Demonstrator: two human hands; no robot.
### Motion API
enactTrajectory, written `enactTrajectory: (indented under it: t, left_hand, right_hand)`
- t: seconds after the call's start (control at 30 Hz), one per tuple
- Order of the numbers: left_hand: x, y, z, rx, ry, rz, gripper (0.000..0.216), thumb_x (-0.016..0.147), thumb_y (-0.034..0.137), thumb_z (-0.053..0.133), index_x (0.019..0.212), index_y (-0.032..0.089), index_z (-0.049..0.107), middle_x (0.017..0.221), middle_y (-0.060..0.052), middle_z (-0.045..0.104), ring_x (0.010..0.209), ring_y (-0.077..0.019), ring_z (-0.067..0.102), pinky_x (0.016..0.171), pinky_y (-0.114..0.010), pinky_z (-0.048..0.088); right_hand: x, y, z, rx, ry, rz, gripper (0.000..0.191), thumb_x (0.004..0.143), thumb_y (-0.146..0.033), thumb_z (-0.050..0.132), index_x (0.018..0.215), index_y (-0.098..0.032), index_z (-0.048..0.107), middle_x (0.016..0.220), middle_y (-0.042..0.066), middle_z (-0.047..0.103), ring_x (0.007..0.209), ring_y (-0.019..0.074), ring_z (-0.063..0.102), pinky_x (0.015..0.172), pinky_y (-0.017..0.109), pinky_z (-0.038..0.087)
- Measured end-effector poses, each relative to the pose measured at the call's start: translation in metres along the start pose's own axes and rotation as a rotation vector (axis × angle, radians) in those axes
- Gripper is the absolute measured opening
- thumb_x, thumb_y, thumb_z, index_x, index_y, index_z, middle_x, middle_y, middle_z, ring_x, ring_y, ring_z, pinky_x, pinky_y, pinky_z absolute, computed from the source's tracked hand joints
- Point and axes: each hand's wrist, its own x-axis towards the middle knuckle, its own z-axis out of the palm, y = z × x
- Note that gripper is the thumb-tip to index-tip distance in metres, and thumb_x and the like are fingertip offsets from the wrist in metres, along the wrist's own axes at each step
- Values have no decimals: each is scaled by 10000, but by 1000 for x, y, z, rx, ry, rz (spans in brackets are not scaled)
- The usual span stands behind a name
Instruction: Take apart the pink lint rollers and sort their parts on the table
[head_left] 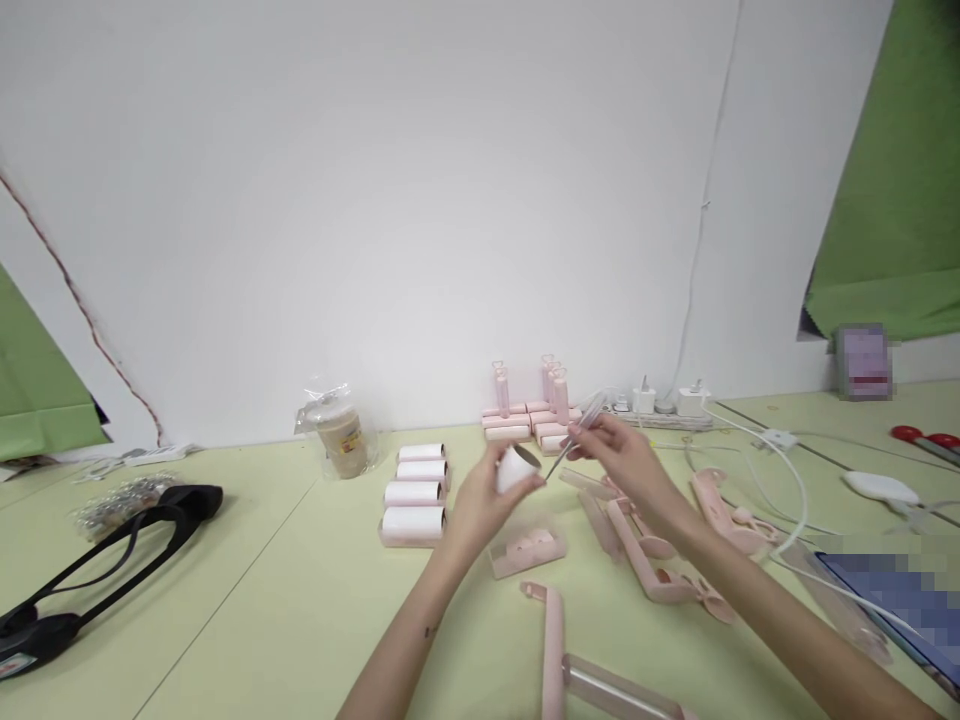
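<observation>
My left hand [480,500] is closed around a white lint roller refill [517,466], its dark open end turned up and to the right. In my right hand [619,460] is a pair of tweezers [566,445], the thin tip pointing down and left, close to the roll's rim. Whether the tip touches the roll I cannot tell. Below the roll lies a clear pink-tinted cover [527,552] with pink pieces in it. Pink lint roller handles [637,560] lie under my right forearm. Another pink handle [553,640] with a clear tube lies nearer to me.
Several white rolls [412,524] in covers line up on the left. Pink rollers [517,425] stand and lie by the wall. There are also a bagged tub [345,445], a black strap-like frame [150,535], chargers [691,400], white cables [799,490] and red-handled scissors [926,437].
</observation>
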Motion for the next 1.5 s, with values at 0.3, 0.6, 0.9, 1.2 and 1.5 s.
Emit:
enactTrajectory:
  t: [0.3,0.6,0.9,1.2,1.5]
  left_hand:
    - [-23,-29,45,560,-372,89,465,800,387,480,1221,199,414,1056,-130,520,883,-272,545,706,-392,450]
    - [-28,-11,-1,564,-339,148,515,825,427,432,1270,196,315,1111,-104,498,974,-238,508,802,-361,429]
    - [-95,-69,-79,628,-347,113,391,814,399,477,1193,303,471,1221,-54,518,1135,-244,438,943,-394,361]
    - [-81,-107,-82,654,-289,-124,537,797,515,424,1295,361,298,1418,-16,244,1297,-290,172,966,-459,315]
    - [-26,-148,-93,620,-290,-52,507,767,534,458,1233,338,417,1385,5,321,1277,-259,238,987,-391,305]
  right_hand:
    - [-21,-58,-49,0,217,-165,237,748,-425,584,813,-197,579,705,15,623,641,167,591,625,319,476]
    - [-37,-71,-45,27,108,-221,192,737,-404,579,805,-226,594,720,27,632,724,200,601,641,313,488]
    - [-39,-59,-32,-316,-365,-237,122,757,-253,448,637,-236,447,649,-5,495,605,163,482,540,280,406]
    - [-65,-19,-36,-693,-597,-154,144,699,-141,439,725,-259,518,675,-14,548,603,164,494,538,252,346]
    - [-112,33,-9,-862,-758,-79,226,561,-330,656,774,-276,601,775,-14,635,693,226,561,578,256,292]
